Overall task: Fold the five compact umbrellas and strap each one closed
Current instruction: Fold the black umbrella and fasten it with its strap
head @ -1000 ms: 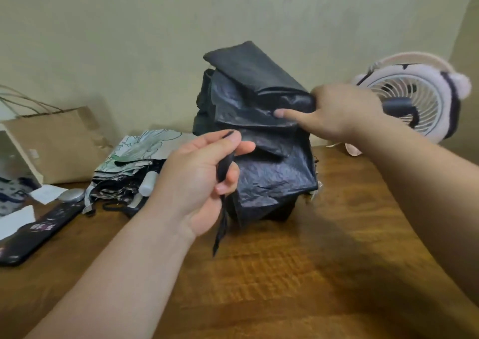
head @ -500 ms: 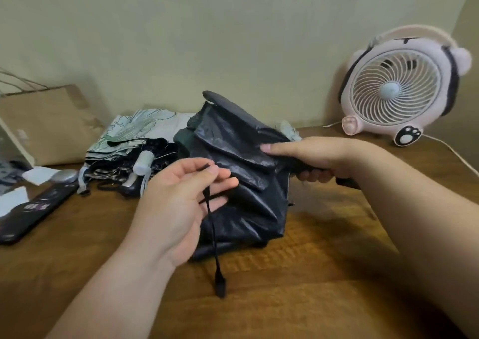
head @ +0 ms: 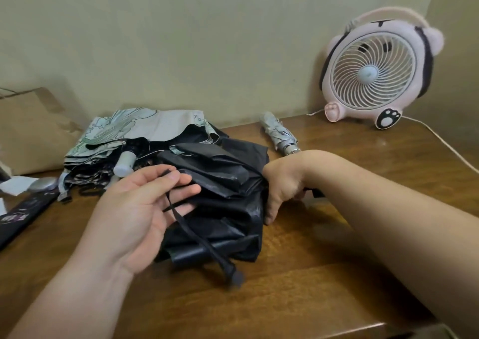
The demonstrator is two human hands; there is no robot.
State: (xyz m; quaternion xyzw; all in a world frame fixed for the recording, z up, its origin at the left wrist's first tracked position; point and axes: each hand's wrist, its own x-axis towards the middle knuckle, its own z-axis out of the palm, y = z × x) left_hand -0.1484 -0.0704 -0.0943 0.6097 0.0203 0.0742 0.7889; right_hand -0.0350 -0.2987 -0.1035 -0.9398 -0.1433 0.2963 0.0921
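The left hand (head: 140, 214) pinches the black strap (head: 207, 248) between its fingers; the right hand (head: 282, 183) curls its fingers round the black umbrella (head: 220, 183) on the tabletop (head: 311, 287)

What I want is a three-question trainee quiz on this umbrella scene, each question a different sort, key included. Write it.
1. Multiple choice: what does the left hand pinch?
A) the strap of the black umbrella
B) a white handle
C) a power cord

2. True or false: the black umbrella is already strapped closed.

3. Short answer: which hand grips the black umbrella at its handle end?

Key
1. A
2. False: the strap hangs loose over the table edge of the bundle, fastened to nothing.
3. The right hand.
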